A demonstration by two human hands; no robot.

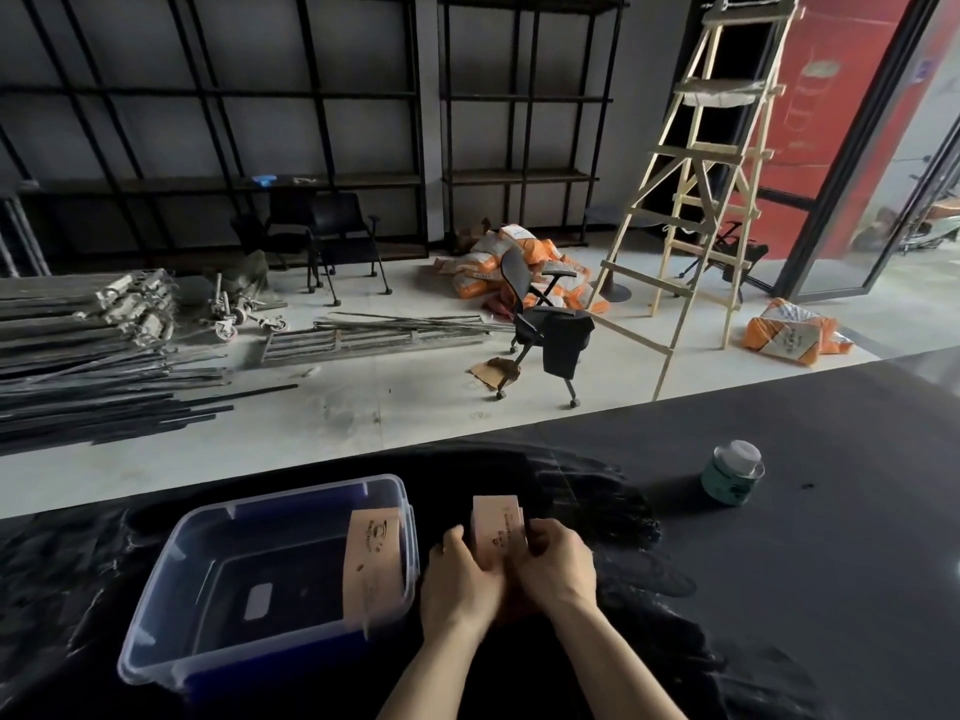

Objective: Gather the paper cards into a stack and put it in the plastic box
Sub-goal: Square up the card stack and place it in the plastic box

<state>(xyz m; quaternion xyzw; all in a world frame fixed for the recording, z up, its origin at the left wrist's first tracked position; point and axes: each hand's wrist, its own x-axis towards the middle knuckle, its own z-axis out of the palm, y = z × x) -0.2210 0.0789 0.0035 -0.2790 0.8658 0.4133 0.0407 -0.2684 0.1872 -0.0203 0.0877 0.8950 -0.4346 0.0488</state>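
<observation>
Both hands hold a stack of pale pink paper cards [497, 527] upright on its edge, just right of the clear plastic box [156, 646]. My left hand [460, 579] grips the stack's left side and my right hand [558, 566] its right side. Inside the box, other pink cards [373, 558] lean against its right wall. The box stands on a black cloth over the dark table [805, 589], open at the top, with a small white label on its floor.
A small green jar with a white lid [732, 475] stands on the table at the right. Beyond the table's far edge lie metal bars, chairs, orange sacks and a wooden ladder on the floor.
</observation>
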